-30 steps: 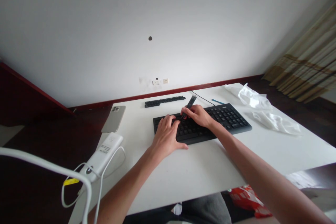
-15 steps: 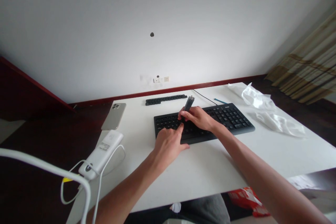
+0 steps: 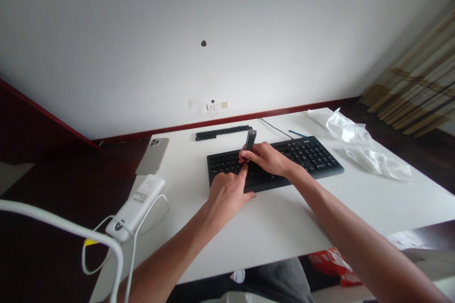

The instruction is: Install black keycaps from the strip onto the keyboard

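A black keyboard [image 3: 316, 158] lies on the white table, with its cable running off the back. In the fingers of my right hand [image 3: 266, 157] is a dark keycap puller [image 3: 250, 139], held nearly upright over the left-middle keys. My left hand [image 3: 227, 192] rests at the keyboard's front edge. Its index finger stretches to the keys just below the puller, and its thumb points right along the front edge; the other fingers are partly hidden. The puller's lower end is hidden by my fingers. Behind the keyboard, black keycaps [image 3: 223, 132] lie in rows.
A phone [image 3: 152, 156] and a white power bank-like box [image 3: 137, 206] with a white cable are at the left. Crumpled clear plastic [image 3: 346, 128] lies at the right. A thin blue stick [image 3: 297, 133] lies behind the keyboard. The wall [image 3: 142, 57] stands behind the table.
The top of the puller has tipped slightly to the left in my right hand. My left hand stays almost in place. The whole view has shifted a little.
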The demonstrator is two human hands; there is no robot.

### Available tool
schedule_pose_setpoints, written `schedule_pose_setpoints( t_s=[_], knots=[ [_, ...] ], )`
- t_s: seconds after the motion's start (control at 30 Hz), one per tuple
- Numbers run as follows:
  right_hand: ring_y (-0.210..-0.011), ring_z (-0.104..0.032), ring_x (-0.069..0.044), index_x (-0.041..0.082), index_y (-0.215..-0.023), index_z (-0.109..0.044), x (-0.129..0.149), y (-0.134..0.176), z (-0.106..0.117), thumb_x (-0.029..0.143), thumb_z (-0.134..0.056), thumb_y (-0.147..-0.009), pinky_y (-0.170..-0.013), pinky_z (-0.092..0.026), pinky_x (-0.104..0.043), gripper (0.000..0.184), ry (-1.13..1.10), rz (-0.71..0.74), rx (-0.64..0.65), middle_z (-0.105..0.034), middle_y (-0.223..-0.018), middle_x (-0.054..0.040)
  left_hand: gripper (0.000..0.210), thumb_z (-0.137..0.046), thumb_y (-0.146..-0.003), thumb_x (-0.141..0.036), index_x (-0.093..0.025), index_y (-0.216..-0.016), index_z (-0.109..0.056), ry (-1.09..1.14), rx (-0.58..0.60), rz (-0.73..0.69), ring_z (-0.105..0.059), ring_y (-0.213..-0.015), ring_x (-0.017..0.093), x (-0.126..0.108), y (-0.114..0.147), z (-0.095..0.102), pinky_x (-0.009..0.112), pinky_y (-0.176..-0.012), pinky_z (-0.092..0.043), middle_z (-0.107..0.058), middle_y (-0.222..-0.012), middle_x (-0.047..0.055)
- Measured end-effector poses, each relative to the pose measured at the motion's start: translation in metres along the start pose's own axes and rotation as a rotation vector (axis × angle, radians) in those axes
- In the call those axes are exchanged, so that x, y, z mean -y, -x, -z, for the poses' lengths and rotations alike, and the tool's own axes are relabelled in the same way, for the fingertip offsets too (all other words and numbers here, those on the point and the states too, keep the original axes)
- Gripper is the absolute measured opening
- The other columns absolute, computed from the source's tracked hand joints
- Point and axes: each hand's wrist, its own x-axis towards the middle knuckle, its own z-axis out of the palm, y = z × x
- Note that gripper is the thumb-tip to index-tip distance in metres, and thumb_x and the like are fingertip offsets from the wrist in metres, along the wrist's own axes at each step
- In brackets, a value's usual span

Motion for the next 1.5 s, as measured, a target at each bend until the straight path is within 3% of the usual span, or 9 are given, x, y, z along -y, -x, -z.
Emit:
schedule_pose_setpoints(
  t_s=[0.37, 0.67, 1.0, 1.5],
  knots=[
    [-0.086, -0.071, -0.024, 0.02, -0.102, -0.078, -0.006, 0.001, 0.008, 0.063, -0.05, -0.101, -0.082, -0.053, -0.034, 0.051, 0.009, 0.039, 0.124, -0.079, -0.096, -0.006, 0.085, -0.074, -0.086, -0.058, -0.016, -0.155, -0.046, -0.098, 0.018, 0.0, -0.078, -0.084, 0.031, -0.004, 0.002, 0.004, 0.036, -0.078, -0.056, -0.08, -0.093, 0.013],
    [-0.087, -0.067, -0.021, 0.015, -0.103, -0.075, -0.02, -0.005, 0.011, 0.062, -0.051, -0.101, -0.083, -0.054, -0.034, 0.053, -0.223, 0.06, 0.178, -0.077, -0.1, -0.009, 0.085, -0.069, -0.09, -0.057, -0.014, -0.158, -0.042, -0.128, 0.003, -0.033, -0.077, -0.083, 0.031, -0.003, 0.004, 0.003, 0.038, -0.081, -0.056, -0.08, -0.09, 0.013],
    [-0.092, -0.066, -0.021, 0.016, -0.106, -0.072, -0.024, -0.007, 0.015, 0.064, -0.045, -0.103, -0.084, -0.051, -0.035, 0.055, -0.283, 0.098, 0.221, -0.076, -0.105, -0.0097, 0.083, -0.069, -0.09, -0.057, -0.015, -0.157, -0.043, -0.128, -0.01, -0.047, -0.077, -0.084, 0.03, -0.002, 0.004, 0.002, 0.038, -0.082, -0.056, -0.08, -0.092, 0.012],
    [-0.088, -0.061, -0.02, 0.016, -0.111, -0.071, -0.028, -0.004, 0.024, 0.061, -0.045, -0.103, -0.077, -0.048, -0.031, 0.053, -0.21, 0.093, 0.228, -0.073, -0.106, -0.0087, 0.086, -0.071, -0.09, -0.056, -0.015, -0.159, -0.04, -0.116, 0.003, -0.046, -0.077, -0.085, 0.029, -0.002, 0.003, 0.002, 0.036, -0.08, -0.056, -0.08, -0.092, 0.011]
  ],
)
